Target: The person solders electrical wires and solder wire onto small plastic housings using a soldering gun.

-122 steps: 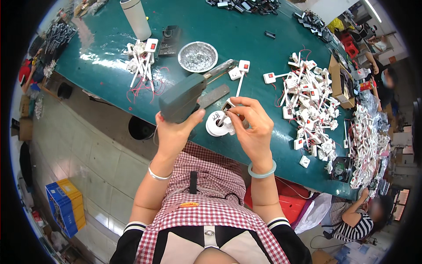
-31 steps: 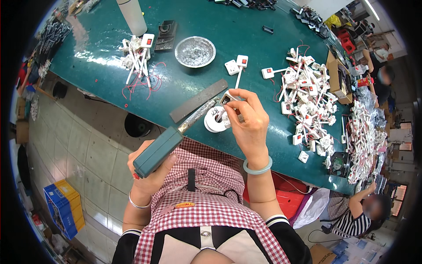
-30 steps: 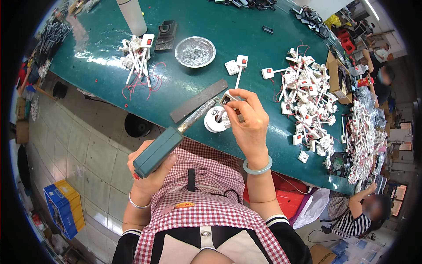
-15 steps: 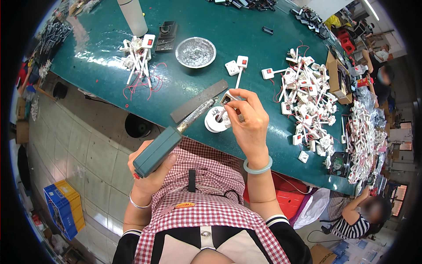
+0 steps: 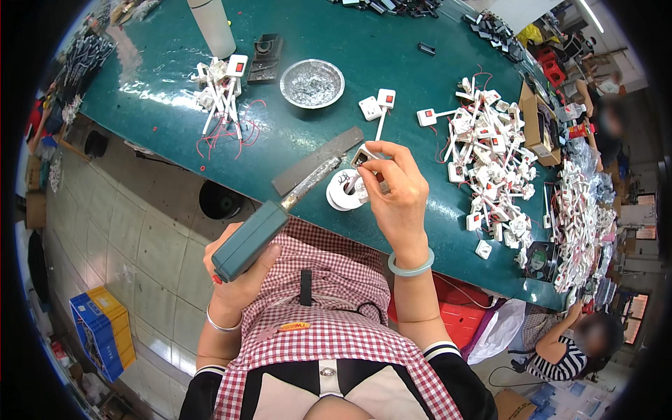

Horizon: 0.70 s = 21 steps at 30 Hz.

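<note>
My left hand (image 5: 241, 266) is wrapped round the dark green handle of a soldering iron (image 5: 252, 238). The iron's stained metal barrel slants up to the right, its tip close to a small white housing with a dark inside (image 5: 362, 157). At that housing my right hand (image 5: 395, 185) is closed in a pinch; what lies between its fingertips is too small to make out, and the fingers partly cover the housing. Just below the iron's tip stands a white spool (image 5: 341, 194), partly behind the right fingers. Under the barrel lies a flat grey bar (image 5: 318, 159).
A metal bowl (image 5: 311, 82) of silvery bits stands farther back, beside two white switch pieces (image 5: 378, 103). White switch assemblies with red wires are heaped at right (image 5: 490, 154) and left (image 5: 224, 91). A pale bottle (image 5: 211, 28) is behind. Co-workers sit at right.
The soldering iron's tip has drawn back very slightly to the left. My right hand stays almost still. At the lower right a co-worker's arm has shifted a little.
</note>
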{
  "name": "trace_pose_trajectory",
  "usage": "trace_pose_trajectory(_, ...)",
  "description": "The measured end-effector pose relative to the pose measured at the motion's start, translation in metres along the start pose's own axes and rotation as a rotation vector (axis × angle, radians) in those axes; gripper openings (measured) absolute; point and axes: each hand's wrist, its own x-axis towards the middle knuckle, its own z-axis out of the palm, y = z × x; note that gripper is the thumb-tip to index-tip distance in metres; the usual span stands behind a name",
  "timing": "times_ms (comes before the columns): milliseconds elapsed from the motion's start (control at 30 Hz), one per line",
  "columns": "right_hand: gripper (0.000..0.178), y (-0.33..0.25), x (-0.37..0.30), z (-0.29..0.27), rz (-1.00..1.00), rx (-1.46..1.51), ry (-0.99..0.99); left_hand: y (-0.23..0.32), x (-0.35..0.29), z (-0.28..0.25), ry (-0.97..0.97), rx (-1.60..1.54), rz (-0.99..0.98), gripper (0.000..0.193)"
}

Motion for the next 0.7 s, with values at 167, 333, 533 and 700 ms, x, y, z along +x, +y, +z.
trace_pose_trajectory(167, 0.013, 0.001, 0.0, 0.0, -0.002, -0.006, -0.003, 0.004, 0.004, 0.002, -0.039, 0.004, -0.009, 0.024)
trace_pose_trajectory(333, 0.011, 0.002, 0.002, -0.001, -0.063, -0.041, -0.014, 0.004, 0.008, 0.006, -0.082, 0.023, 0.006, 0.024)
trace_pose_trajectory(533, 0.011, 0.003, 0.001, -0.001, -0.059, -0.027, -0.014, 0.006, 0.012, 0.007, -0.116, 0.047, 0.018, 0.023)
trace_pose_trajectory(700, 0.011, 0.003, 0.002, 0.0, -0.058, -0.038, -0.011, 0.006, 0.013, 0.007, -0.131, 0.055, 0.025, 0.022)
